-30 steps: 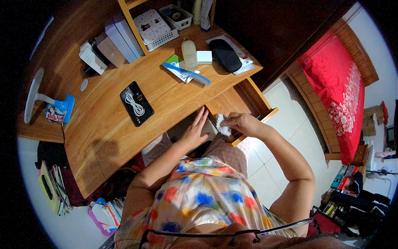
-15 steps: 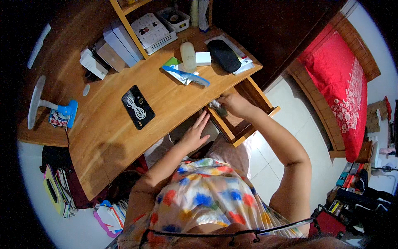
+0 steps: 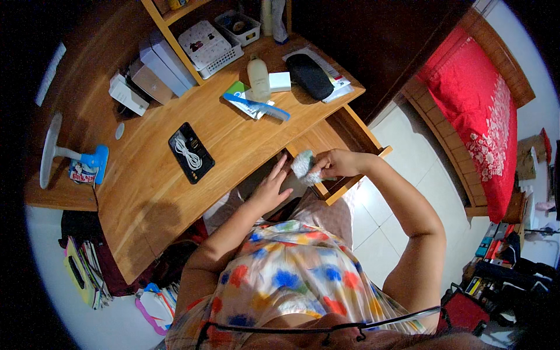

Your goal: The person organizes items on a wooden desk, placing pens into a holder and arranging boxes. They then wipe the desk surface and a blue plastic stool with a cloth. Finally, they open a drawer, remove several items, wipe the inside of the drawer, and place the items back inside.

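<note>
My right hand (image 3: pixel 339 163) pinches a crumpled, fuzzy white and pale green cloth (image 3: pixel 303 167) between thumb and fingers. It is over the pulled-out wooden drawer (image 3: pixel 365 129), near its left wall. My left hand (image 3: pixel 269 190) is beside the drawer at the desk's front edge, empty, fingers stretched and apart. Its fingertips point toward the drawer's left side, close to the cloth. Part of the drawer's inside is hidden by my right hand and the cloth.
On the wooden desk (image 3: pixel 233 140) lie a black phone-like slab (image 3: pixel 192 153) with a coiled white cable, a blue comb (image 3: pixel 256 107), a bottle (image 3: pixel 258 79), a white box (image 3: pixel 279 81) and a black pouch (image 3: pixel 309 77). A bed with a red cover (image 3: pixel 472 87) stands to the right.
My right hand has lifted the cloth up from inside the drawer and drawn it toward me. The left hand has stayed nearly in place. The whole view has shifted slightly.
</note>
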Demonstrator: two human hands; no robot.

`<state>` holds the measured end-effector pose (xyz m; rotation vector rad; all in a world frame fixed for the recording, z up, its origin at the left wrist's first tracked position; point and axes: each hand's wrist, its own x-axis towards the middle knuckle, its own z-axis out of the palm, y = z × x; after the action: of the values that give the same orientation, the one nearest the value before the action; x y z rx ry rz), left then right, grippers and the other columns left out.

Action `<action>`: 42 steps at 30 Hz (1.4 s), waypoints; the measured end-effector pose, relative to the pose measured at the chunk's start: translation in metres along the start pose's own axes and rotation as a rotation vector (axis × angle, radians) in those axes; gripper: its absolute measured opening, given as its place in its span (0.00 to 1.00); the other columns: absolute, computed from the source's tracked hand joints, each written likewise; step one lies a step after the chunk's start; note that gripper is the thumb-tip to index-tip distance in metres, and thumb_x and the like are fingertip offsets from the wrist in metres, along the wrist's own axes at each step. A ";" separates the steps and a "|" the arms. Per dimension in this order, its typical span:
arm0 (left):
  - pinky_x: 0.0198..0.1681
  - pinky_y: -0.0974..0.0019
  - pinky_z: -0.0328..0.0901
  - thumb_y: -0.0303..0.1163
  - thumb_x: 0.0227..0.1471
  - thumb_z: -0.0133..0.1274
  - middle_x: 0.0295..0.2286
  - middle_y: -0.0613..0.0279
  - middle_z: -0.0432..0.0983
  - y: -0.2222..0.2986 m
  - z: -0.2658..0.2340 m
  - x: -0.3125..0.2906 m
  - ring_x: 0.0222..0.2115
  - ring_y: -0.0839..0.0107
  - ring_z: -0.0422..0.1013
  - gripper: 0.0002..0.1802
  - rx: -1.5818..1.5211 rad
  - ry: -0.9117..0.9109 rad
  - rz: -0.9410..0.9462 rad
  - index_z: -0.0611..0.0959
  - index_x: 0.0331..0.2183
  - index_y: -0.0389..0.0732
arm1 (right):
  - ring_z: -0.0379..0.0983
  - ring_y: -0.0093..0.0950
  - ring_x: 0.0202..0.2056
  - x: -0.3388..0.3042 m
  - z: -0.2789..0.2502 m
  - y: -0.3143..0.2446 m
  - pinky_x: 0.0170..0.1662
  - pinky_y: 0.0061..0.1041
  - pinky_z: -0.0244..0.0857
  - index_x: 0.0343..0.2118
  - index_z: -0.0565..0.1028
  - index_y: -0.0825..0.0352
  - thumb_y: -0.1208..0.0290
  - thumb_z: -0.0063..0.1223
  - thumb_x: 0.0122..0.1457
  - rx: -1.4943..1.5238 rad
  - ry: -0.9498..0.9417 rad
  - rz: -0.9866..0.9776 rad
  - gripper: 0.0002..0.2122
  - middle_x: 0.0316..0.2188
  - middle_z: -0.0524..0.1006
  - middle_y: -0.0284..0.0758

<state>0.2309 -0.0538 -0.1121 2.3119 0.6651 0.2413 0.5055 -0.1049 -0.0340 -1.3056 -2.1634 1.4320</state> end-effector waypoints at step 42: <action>0.64 0.49 0.46 0.33 0.45 0.60 0.61 0.58 0.52 0.052 -0.015 0.025 0.64 0.49 0.40 0.37 0.251 -0.002 0.286 0.67 0.58 0.47 | 0.68 0.43 0.52 -0.033 -0.060 0.072 0.53 0.35 0.65 0.53 0.70 0.66 0.77 0.44 0.56 -0.636 0.729 0.196 0.19 0.57 0.66 0.42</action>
<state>0.2675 -0.0637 -0.0658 2.6478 0.3779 0.3014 0.6006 -0.0845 -0.0550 -1.8932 -2.0266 0.1700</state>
